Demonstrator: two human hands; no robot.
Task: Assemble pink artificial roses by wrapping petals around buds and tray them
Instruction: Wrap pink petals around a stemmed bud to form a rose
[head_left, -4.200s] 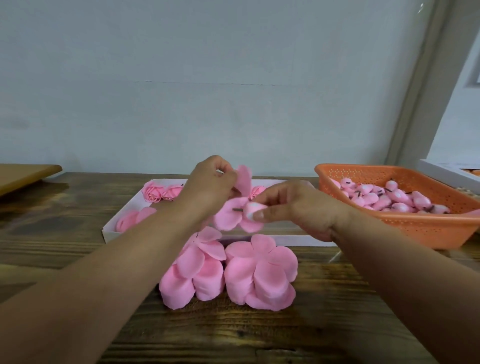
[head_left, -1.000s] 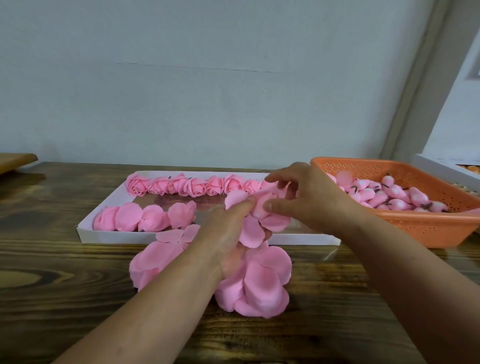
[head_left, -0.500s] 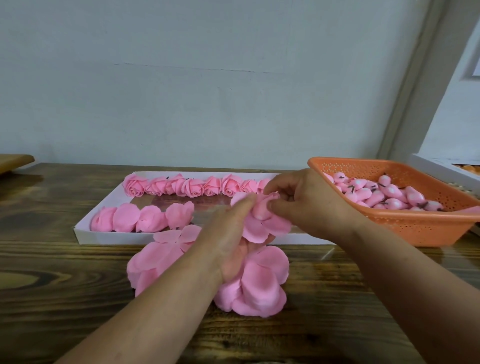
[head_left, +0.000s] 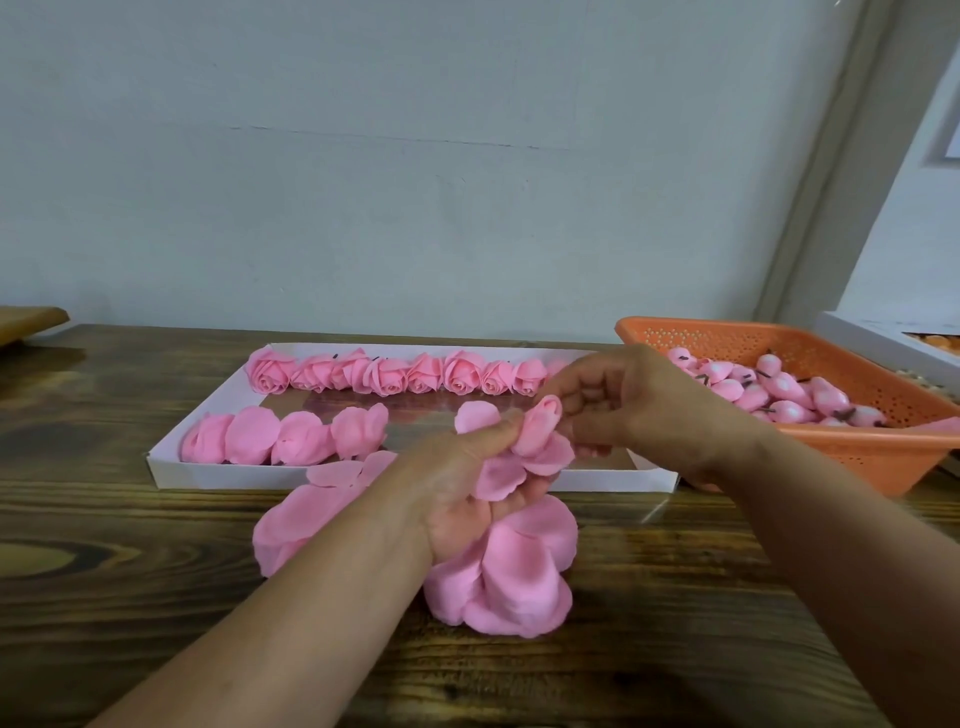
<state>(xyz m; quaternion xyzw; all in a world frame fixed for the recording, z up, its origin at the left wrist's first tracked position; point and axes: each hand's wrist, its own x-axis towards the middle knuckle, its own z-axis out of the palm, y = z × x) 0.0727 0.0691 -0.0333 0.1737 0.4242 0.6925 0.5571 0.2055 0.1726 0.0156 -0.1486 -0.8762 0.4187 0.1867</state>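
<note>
Pink bud (head_left: 543, 422) sits pinched between left fingers (head_left: 498, 434) and right fingers (head_left: 582, 400).

Petal (head_left: 540, 423) now tighter round bud, vs. 0.5s ago

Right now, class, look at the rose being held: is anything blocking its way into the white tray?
Nothing visible blocks it. Both the left hand and right hand hold the half-wrapped rose just above the white tray, whose bare middle strip lies open between the finished roses and the front row.
</note>
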